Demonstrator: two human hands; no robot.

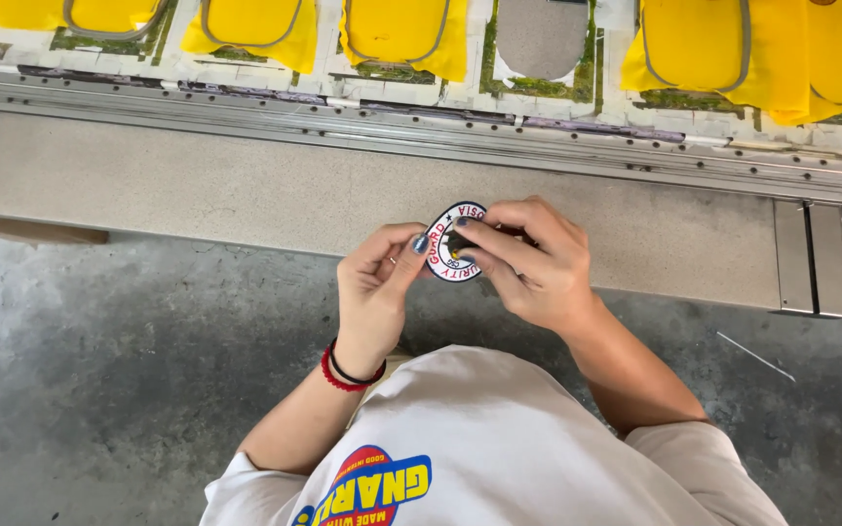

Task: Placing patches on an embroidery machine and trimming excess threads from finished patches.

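— Grey concrete floor is down at the bottom, all rough and spotty. What is on top of it?

— Above it runs a long, pale, speckled table that goes right across. Its near edge makes a straight line just past the hands. Behind the table there is a metal rail with lots of thin lines, and it goes across too.

— And the yellow stuff?

— Yellow cloths sit in a row at the far side, each pulled flat in a rounded frame. One frame holds grey cloth.

— Where is the badge?

— An oval patch — white, with a dark rim and red letters — is up in the air over the table's near edge. The left hand pinches its left side with thumb and fingers. The right hand is curled shut around its right side, fingertips on the front, so part of it is hidden.

— Is there room to move?

— Lots. The table is bare to the left of the hands and to the right, up to a metal plate at the far right. A thin pale string lies on the floor on the right, well apart from the hands.
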